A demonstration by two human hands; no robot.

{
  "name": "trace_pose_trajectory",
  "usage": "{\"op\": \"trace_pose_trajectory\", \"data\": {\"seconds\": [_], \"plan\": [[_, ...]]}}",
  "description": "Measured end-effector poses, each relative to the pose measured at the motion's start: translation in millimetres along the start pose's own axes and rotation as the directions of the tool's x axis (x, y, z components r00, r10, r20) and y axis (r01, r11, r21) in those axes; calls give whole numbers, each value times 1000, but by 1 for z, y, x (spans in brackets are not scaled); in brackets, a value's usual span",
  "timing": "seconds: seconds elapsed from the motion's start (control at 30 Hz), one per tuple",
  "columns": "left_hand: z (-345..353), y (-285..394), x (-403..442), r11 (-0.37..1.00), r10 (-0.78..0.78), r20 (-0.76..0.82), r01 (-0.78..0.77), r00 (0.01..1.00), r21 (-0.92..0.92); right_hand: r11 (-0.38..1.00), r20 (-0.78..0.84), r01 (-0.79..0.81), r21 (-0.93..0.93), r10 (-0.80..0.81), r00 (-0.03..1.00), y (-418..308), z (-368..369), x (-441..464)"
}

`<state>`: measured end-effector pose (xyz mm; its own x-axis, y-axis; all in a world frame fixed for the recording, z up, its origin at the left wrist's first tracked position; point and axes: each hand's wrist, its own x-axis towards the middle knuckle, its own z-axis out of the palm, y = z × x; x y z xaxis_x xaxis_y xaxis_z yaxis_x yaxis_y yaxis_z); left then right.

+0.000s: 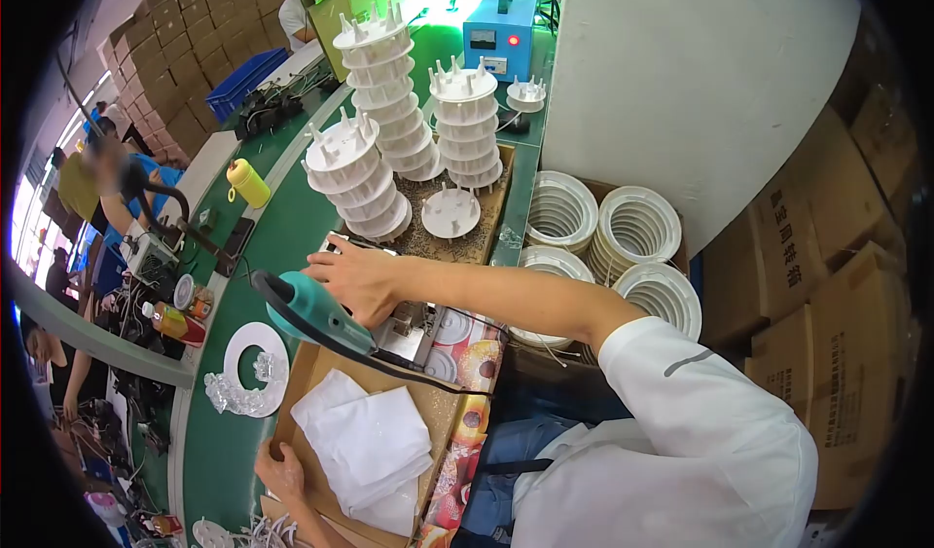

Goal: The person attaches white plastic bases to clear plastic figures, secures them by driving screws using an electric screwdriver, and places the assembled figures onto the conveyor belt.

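1. The left hand (282,470) curled at the left wall of the cardboard tray (441,420); I couldn't tell if it pinched.
2. The right hand (358,277) spread over the metal fixture (420,339), at the tray's far end (teal tool (326,316) in front).
3. I judged knuckles clear of the tool best.

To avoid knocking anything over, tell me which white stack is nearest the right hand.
The left stack, just beyond the right hand; the middle stack and right stack stand farther from it.
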<state>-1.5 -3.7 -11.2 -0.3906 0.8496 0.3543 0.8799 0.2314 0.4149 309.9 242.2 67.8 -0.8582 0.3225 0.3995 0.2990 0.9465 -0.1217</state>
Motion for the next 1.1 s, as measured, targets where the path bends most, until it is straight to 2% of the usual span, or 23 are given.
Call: {"op": "trace_pose_trajectory", "data": {"seconds": [0.07,0.23,0.57,0.63,0.67,0.77,0.83,0.9,0.97,1.03,1.1], "plan": [[1,-4,3,999,36,-26,-35,999,27,1000,-24,0,-23,-1,1000,2,0,2],[1,-5,0,1000,-9,0,9,1000,0,999,20,5,47,-6,1000,-3,-11,-1],[-4,11,1,1000,-18,-24,18,1000,-3,1000,-25,28,-1,-28,999,4,5,1],[-6,14,3,999,-36,14,35,999,36,999,-39,22,-42,-24,999,5,3,2],[-6,13,4,999,-26,22,25,999,36,1000,-32,17,-2,-17,999,5,3,2],[-2,7,1,997,-47,12,48,999,-59,999,-34,-16,48,18,999,2,1,0],[0,5,4,998,-30,5,30,1000,-60,999,-148,-1,51,8,989,0,-2,-1],[1,2,5,999,-35,49,36,998,-15,999,-173,-24,39,30,985,2,-2,-4],[4,-11,3,1000,1,23,0,1000,-10,994,-400,-13,113,57,915,3,2,-6],[7,-17,3,1000,-3,44,3,999,7,995,-437,-46,88,80,896,-1,-13,-28],[2,-9,6,999,-51,83,52,995,-11,985,-581,-134,110,173,795,-1,-22,-56]]}}
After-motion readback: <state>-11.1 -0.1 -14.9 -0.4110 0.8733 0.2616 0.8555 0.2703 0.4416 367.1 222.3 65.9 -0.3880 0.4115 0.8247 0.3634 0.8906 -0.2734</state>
